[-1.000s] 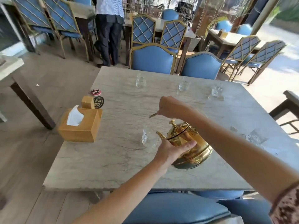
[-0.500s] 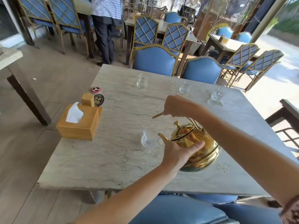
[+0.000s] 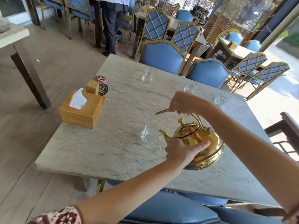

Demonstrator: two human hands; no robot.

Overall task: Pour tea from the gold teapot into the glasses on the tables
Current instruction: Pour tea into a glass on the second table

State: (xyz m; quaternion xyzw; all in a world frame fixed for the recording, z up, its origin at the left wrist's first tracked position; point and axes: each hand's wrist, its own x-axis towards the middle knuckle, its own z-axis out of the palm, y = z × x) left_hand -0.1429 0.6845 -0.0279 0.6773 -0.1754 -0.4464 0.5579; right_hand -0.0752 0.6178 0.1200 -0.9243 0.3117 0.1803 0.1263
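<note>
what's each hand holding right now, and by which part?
Both hold the gold teapot. Right hand grips the top handle; left hand braces the body just behind the spout, which points at the nearest glass.

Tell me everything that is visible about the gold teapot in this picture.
The gold teapot looks like shiny polished metal, round-bodied, with a domed lid and small knob, a curved spout and an arched handle on top. It is tilted toward its spout, whose tip is beside the rim of the nearest glass. The right hand grips the handle; the left hand holds the body's side. It appears lifted above the marble table. No tea stream is visible.
</note>
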